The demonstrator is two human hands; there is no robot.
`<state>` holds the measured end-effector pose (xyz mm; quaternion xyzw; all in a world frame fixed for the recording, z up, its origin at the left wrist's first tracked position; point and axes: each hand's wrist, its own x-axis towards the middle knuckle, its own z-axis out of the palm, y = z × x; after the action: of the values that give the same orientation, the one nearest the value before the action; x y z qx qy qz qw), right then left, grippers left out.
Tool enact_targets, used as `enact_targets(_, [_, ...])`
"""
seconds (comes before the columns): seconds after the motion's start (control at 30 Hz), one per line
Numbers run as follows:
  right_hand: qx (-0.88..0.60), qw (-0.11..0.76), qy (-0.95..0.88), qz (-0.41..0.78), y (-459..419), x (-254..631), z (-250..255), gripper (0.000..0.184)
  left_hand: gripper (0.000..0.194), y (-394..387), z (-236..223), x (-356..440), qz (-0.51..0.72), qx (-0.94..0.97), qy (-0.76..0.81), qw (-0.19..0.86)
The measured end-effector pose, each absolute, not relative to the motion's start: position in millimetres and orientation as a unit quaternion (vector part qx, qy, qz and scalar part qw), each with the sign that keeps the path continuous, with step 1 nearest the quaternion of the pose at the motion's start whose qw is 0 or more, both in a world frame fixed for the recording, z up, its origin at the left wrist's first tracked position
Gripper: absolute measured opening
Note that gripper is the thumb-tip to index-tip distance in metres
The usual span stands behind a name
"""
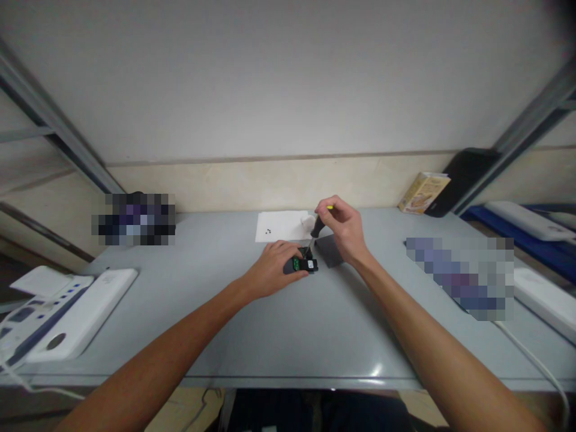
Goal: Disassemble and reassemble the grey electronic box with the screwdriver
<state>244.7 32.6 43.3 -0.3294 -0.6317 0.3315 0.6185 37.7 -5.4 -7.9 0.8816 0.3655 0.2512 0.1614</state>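
Note:
Near the middle of the desk, my left hand [272, 270] grips a small black electronic device [310, 265] with a green circuit board showing; fingers and thumb lie at its left end and edges. My right hand [347, 233] is closed around a screwdriver [317, 225] with a dark handle and a bit of yellow at the top. The screwdriver stands tilted, its tip down at the device's far side; exact contact is too small to tell. A dark grey flat piece [330, 252] lies beneath my right hand. Behind, several tiny black screws [269, 231] rest on white paper [281, 219].
A grey desk [216, 354] holds everything. White devices stand at its left [96, 312] and right [546, 300] sides. A yellowish box [424, 192] leans by a black panel [468, 183] at the back right. Blurred objects sit left [135, 219] and right [463, 279]. A white cable [533, 354] runs off the right edge.

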Motion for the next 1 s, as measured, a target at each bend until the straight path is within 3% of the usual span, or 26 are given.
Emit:
enact_targets(0.3, [-0.289, 0.609, -0.649, 0.354, 27.3, 242.0, 47.4, 0.033, 0.037, -6.0, -9.4, 37.6, 0.256, 0.877, 0.376, 0.158])
enact_targets(0.53, [-0.318, 0.611, -0.669, 0.28, 28.7, 243.0, 48.5, 0.022, 0.035, -5.1, -10.4, 38.0, 0.254, 0.879, 0.375, 0.15])
enact_targets(0.77, [-0.284, 0.61, -0.658, 0.338, 27.5, 239.0, 48.5, 0.037, 0.033, -5.0, -9.6, 37.6, 0.253, 0.877, 0.376, 0.163])
enact_targets(1.0, [-0.317, 0.611, -0.662, 0.296, 28.0, 241.1, 47.7, 0.024, 0.024, -4.5, -10.3, 35.8, 0.249, 0.887, 0.359, 0.15])
